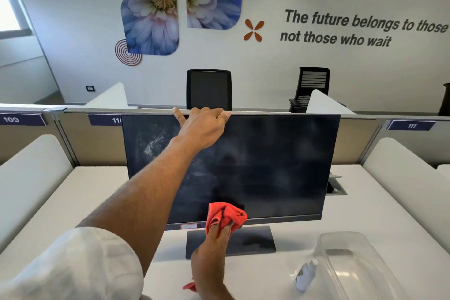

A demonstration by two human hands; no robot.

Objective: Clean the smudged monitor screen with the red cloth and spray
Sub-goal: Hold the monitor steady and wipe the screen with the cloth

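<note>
- My left hand (203, 126) grips the top edge of the monitor (280, 165), fingers curled over the back, thumb flat on the front
- My right hand (214, 251) is clenched around the red cloth (225, 217), bunched into a wad
- Cloth is pressed on the screen at the bottom edge, just left of centre, overlapping the lower bezel
- A small bit of red (189, 286) shows below my right wrist; can't tell if it's the same cloth
- Screen is off, dark; white smears (153, 143) in the upper left, fainter haze across the middle
- Right half of the screen looks cleaner, some soft cloudy patches
- Monitor sits upright on a flat dark base (253, 241) on the white desk (365, 207)
- Spray (305, 274) lies tilted on the desk at lower right, well apart from both hands, touching or just beside a clear plastic bin (353, 268)
- Bin sits on the desk right of the base
- Sleeve (73, 268) on my left arm is white, pushed up past the elbow
- Behind the monitor: a partition with number tags 109, 111, and two black chairs (209, 89) against the wall
</note>
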